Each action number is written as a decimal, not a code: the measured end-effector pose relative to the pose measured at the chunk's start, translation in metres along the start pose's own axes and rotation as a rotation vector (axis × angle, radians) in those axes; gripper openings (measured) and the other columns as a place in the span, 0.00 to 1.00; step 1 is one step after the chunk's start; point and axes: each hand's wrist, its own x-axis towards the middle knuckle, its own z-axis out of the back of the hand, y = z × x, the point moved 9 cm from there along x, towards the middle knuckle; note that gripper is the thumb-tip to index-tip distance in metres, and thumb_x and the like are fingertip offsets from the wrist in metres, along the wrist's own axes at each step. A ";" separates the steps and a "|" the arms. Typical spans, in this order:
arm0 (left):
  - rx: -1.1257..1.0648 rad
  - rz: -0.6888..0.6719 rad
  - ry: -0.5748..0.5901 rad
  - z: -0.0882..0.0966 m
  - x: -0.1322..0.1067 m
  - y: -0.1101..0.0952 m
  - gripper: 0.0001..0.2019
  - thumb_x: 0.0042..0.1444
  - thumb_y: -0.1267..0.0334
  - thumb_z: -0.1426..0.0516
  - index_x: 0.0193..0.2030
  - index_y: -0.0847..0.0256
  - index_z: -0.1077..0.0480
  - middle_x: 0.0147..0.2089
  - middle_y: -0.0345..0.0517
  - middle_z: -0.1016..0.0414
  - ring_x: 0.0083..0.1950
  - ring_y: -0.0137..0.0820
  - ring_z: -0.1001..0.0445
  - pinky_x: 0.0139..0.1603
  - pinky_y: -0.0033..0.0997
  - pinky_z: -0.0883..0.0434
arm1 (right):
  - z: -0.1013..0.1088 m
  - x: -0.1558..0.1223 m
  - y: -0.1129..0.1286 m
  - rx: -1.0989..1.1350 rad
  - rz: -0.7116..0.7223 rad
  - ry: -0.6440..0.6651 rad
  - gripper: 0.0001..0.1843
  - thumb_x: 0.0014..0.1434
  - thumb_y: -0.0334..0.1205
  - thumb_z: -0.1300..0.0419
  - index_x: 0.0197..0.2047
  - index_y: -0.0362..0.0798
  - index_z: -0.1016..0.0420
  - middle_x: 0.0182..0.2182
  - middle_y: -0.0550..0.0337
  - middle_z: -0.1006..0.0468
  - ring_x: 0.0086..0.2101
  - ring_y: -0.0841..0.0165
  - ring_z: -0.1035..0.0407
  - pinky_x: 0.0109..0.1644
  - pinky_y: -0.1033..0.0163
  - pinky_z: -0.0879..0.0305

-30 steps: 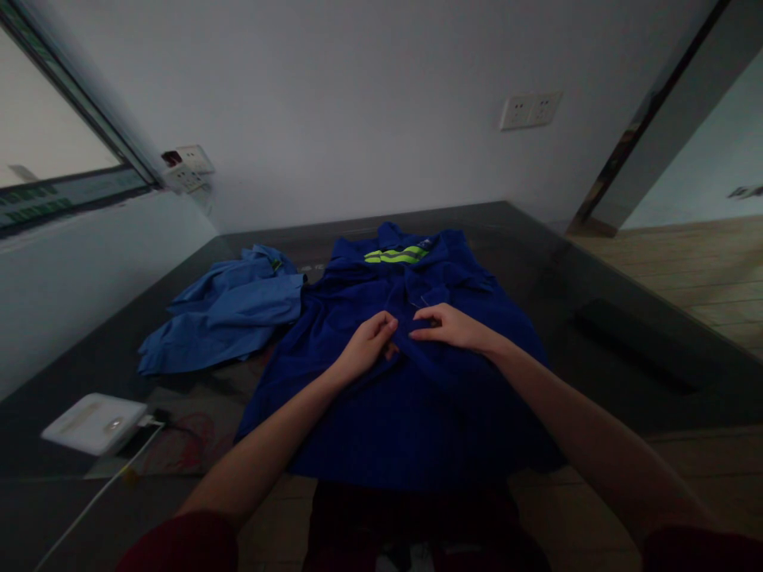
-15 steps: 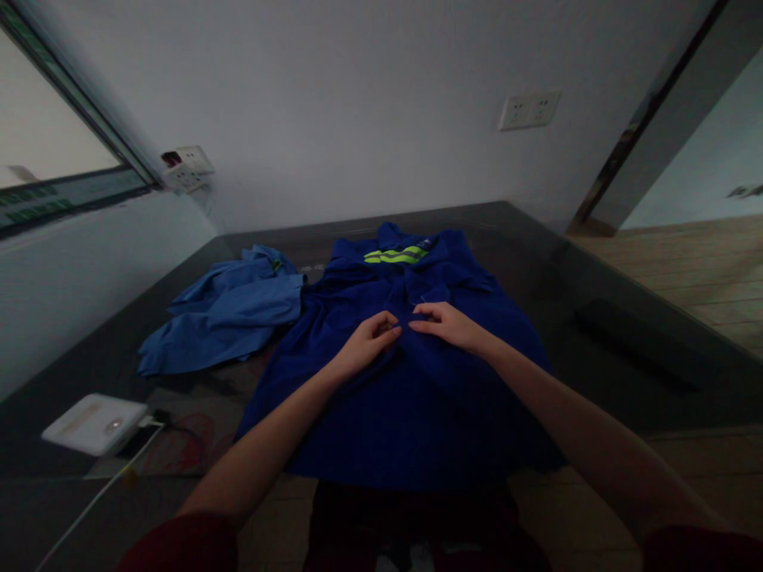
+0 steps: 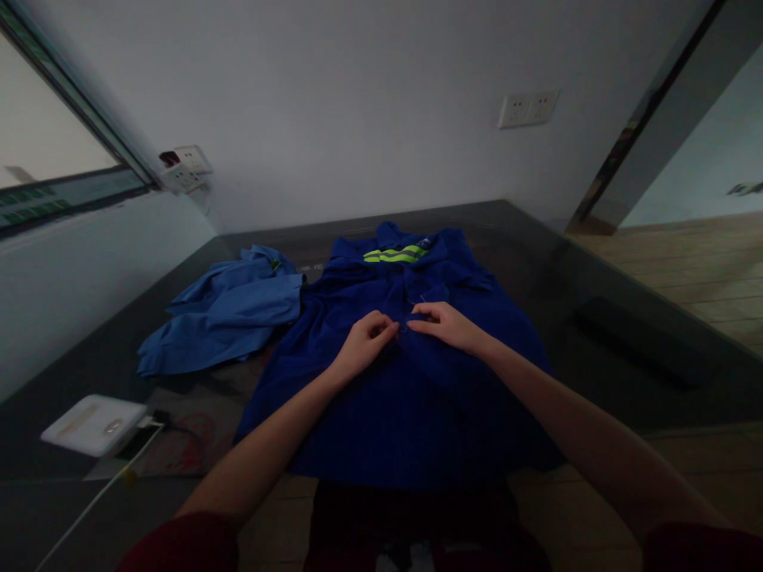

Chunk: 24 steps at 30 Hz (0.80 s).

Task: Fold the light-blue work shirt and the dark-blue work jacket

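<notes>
Dk. blue garment [image 3: 411, 429]: laid out on dk. tabletop [image 3: 513, 238], centre, directly in front of the person; lower end at near edge. Fabric is rumpled in upper half, smoother toward lower end. Yellow-green/grey refl. band [image 3: 393, 254] shows near far end.

L hand [image 3: 370, 332]: over mid-garment, fingers curled, thumb tip drawn up to fingertips. Whether it grips anything, e.g. a bit of fabric or thread: cannot tell; contact pt. too small & dim.

R hand [image 3: 447, 324]: just beside L hand, w/ fingertips facing it across a small gap. Index finger & thumb are bent in an arc, tips apart. Cannot tell if anything is held. Thin pale line [image 3: 411, 302], poss. thread, runs close to the R fingertips; its ends are unclear.

Adj. items: lt. blue garment [image 3: 238, 314] lies crumpled to the L of the dk. blue one, its R edge close to it. White box [image 3: 95, 423] sits near L front of tabletop, w/ plug & white cable [image 3: 89, 508] running off over near edge. Dk. oblong item [image 3: 632, 342] lies on R side, well apart from both hands; type unclear. Double socket [image 3: 528, 110] is on wall [image 3: 358, 103] behind, upper R; further sockets [image 3: 189, 168] at L corner.
</notes>
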 end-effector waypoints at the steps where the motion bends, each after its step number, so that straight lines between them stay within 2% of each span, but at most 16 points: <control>1: 0.038 -0.007 0.000 0.000 0.000 0.001 0.14 0.57 0.56 0.46 0.26 0.62 0.30 0.28 0.40 0.34 0.32 0.28 0.36 0.34 0.27 0.40 | -0.001 0.000 0.001 0.005 0.009 0.008 0.16 0.55 0.51 0.41 0.32 0.45 0.29 0.26 0.63 0.30 0.26 0.72 0.38 0.29 0.66 0.44; 8: 0.123 0.031 0.051 -0.005 0.001 0.008 0.16 0.58 0.54 0.47 0.28 0.63 0.27 0.30 0.42 0.31 0.33 0.29 0.34 0.36 0.28 0.39 | -0.008 0.000 0.003 -0.001 0.066 0.062 0.14 0.57 0.48 0.43 0.35 0.45 0.28 0.29 0.61 0.28 0.29 0.70 0.36 0.33 0.65 0.41; 10: 0.072 0.054 0.048 -0.006 0.000 0.010 0.15 0.57 0.53 0.46 0.29 0.64 0.28 0.29 0.42 0.31 0.32 0.29 0.35 0.34 0.28 0.39 | -0.008 0.000 0.004 0.000 0.071 0.055 0.14 0.57 0.49 0.43 0.35 0.45 0.28 0.30 0.61 0.28 0.29 0.70 0.36 0.33 0.65 0.41; 14: -0.163 0.133 0.072 -0.013 -0.001 0.018 0.16 0.53 0.51 0.44 0.28 0.64 0.31 0.26 0.38 0.33 0.28 0.26 0.37 0.30 0.25 0.40 | -0.005 -0.001 0.006 -0.033 0.063 0.033 0.15 0.57 0.50 0.43 0.34 0.45 0.28 0.28 0.62 0.30 0.27 0.72 0.38 0.31 0.66 0.44; 17: -0.285 0.171 0.073 -0.016 -0.002 0.021 0.17 0.51 0.50 0.41 0.28 0.64 0.32 0.26 0.37 0.34 0.28 0.25 0.38 0.30 0.24 0.40 | -0.006 -0.001 0.005 -0.053 0.035 0.054 0.19 0.56 0.54 0.42 0.33 0.44 0.29 0.25 0.64 0.33 0.25 0.73 0.41 0.28 0.67 0.47; 24: -0.297 0.184 0.040 -0.015 -0.004 0.022 0.18 0.49 0.48 0.41 0.29 0.64 0.31 0.24 0.36 0.36 0.27 0.24 0.40 0.29 0.23 0.42 | -0.010 -0.001 0.001 -0.074 0.029 0.083 0.23 0.55 0.59 0.42 0.28 0.45 0.32 0.22 0.66 0.37 0.23 0.74 0.44 0.25 0.68 0.50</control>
